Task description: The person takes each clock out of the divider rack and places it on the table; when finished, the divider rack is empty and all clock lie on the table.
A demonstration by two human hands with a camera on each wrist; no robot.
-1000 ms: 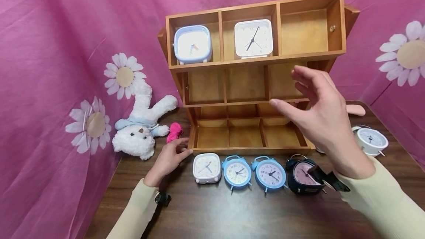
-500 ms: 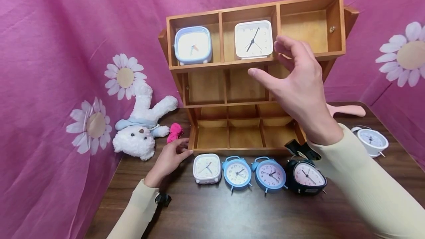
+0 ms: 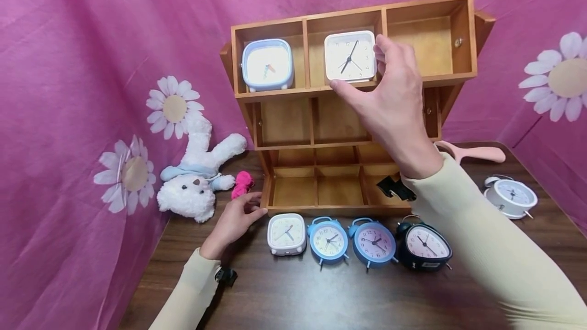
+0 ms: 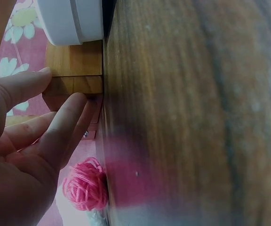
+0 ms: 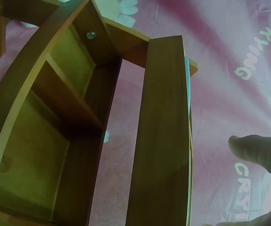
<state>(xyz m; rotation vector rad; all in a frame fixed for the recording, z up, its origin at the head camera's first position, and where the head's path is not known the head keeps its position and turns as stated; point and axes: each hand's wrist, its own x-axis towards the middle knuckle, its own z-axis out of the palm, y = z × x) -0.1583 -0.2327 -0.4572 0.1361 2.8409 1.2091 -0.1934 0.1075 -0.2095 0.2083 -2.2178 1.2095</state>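
A white square clock (image 3: pixel 350 56) stands in the top middle compartment of the wooden shelf (image 3: pixel 316 211). My right hand (image 3: pixel 394 93) is raised before it, thumb and fingers spread. In the head view its fingertips are right at the clock's right side, and the thumb tip overlaps the lower left corner. The right wrist view has the thumb (image 5: pixel 253 148) apart from the shelf's front board. Low on the left, my left hand (image 3: pixel 235 222) pinches the shelf's bottom corner (image 4: pixel 74 84), thumb on one side and fingers on the other.
A blue clock (image 3: pixel 268 65) occupies the top left compartment. Along the shelf's foot stand a white clock (image 3: pixel 286 234), two blue alarm clocks (image 3: pixel 328 241) and a black one (image 3: pixel 424 246). A white alarm clock (image 3: pixel 511 196), pink handle (image 3: pixel 481 153), plush bear (image 3: pixel 188 192) and pink yarn (image 4: pixel 86 183) lie around.
My right hand has moved left and up from the shelf's right side to the white square clock. The left hand keeps its place at the bottom corner.
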